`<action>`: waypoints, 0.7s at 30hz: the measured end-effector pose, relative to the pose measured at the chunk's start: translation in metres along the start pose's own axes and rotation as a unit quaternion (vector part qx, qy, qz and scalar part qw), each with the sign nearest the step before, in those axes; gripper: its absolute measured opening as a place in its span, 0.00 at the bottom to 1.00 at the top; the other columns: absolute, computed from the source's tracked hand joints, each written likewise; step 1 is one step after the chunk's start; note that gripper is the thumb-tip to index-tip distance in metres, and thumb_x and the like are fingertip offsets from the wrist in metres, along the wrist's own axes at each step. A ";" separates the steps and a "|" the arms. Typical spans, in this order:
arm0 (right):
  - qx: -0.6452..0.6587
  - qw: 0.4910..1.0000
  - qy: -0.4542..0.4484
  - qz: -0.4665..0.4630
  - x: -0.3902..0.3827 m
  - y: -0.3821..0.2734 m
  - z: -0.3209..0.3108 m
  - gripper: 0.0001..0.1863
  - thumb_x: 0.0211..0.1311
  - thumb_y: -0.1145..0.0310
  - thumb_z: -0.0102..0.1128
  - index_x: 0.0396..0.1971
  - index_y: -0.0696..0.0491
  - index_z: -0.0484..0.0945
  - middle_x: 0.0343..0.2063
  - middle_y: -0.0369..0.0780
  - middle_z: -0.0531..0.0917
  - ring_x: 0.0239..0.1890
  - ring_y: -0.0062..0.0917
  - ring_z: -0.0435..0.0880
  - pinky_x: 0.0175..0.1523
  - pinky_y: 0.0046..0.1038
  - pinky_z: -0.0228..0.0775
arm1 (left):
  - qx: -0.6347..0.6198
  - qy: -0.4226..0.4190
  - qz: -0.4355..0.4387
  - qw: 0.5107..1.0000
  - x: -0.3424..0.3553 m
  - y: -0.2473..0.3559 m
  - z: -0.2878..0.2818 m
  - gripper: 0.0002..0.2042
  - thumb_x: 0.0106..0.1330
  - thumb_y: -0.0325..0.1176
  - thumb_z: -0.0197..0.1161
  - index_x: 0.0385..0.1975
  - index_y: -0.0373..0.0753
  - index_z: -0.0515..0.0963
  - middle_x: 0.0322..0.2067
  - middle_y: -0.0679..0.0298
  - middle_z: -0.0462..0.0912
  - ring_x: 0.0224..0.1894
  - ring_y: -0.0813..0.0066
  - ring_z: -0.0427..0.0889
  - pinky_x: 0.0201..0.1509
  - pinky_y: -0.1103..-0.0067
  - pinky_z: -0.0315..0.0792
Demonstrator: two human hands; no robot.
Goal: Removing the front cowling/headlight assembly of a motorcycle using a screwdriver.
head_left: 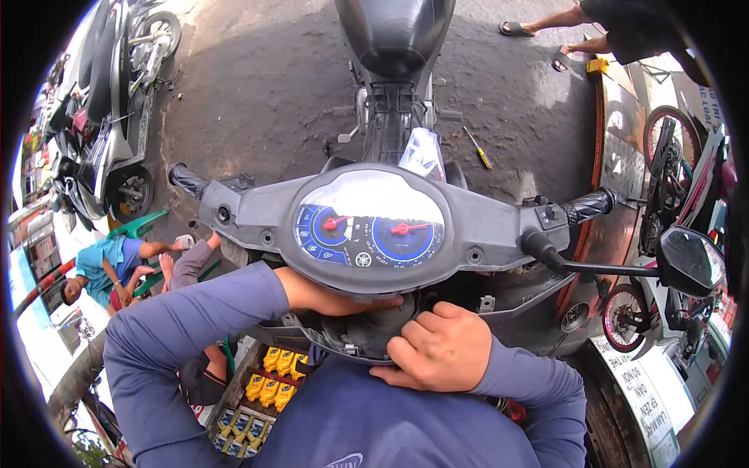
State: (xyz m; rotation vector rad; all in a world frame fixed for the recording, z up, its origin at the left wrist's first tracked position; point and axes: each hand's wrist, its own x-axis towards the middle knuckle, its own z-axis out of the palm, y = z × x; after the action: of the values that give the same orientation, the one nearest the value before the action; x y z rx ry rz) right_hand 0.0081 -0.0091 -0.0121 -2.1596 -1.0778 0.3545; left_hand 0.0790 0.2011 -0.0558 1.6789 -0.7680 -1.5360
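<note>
A scooter's grey handlebar cover [495, 222] spans the middle of the view, with an oval instrument cluster [390, 253] of blue dials and red needles at its centre. My left hand [331, 296] reaches under the cluster's near edge from the left. One finger shows stretched along the underside; the others are hidden. Lower and to the right, my right hand [441, 351] is closed, fingers curled and thumb along the near edge of the dark front cowl [511, 298]. What lies inside its fingers is hidden. Between the hands, the opening behind the cowl shows dark inner parts.
Black grips [589, 205] end the handlebar, and a mirror [690, 260] juts out right. A yellow-handled screwdriver [478, 148] lies on the ground beyond. Yellow bottles [269, 382] fill a rack at lower left. Parked motorbikes [109, 117] and a seated person [109, 265] are at left.
</note>
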 end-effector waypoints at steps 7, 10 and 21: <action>-0.001 1.000 0.008 0.011 -0.005 0.000 0.003 0.22 0.52 0.49 0.63 0.14 0.49 0.68 0.11 0.32 0.68 0.16 0.22 0.71 0.25 0.26 0.58 | 0.269 0.124 0.195 0.935 -0.001 -0.031 0.029 0.17 0.70 0.42 0.57 0.54 0.41 0.74 0.51 0.61 0.79 0.54 0.71 0.76 0.60 0.77 0.67; 0.005 0.999 0.050 0.004 -0.003 0.002 0.007 0.25 0.44 0.48 0.70 0.11 0.47 0.65 0.11 0.31 0.65 0.14 0.20 0.68 0.20 0.24 0.55 | 0.014 0.099 0.104 0.990 0.001 -0.033 0.034 0.17 0.70 0.40 0.56 0.54 0.39 0.74 0.52 0.60 0.78 0.55 0.71 0.75 0.61 0.76 0.67; 0.020 1.000 0.003 0.000 -0.004 0.008 -0.005 0.23 0.50 0.48 0.65 0.13 0.49 0.67 0.11 0.32 0.68 0.15 0.23 0.71 0.24 0.25 0.59 | -0.077 0.121 0.063 0.988 0.007 -0.039 0.046 0.15 0.70 0.39 0.56 0.51 0.40 0.75 0.48 0.60 0.80 0.50 0.69 0.77 0.56 0.75 0.69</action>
State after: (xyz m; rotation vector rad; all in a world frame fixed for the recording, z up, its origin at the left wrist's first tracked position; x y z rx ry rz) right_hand 0.0131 -0.0182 -0.0141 -2.1250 -1.0588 0.3668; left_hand 0.0327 0.2114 -0.0930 1.6320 -0.5993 -1.2438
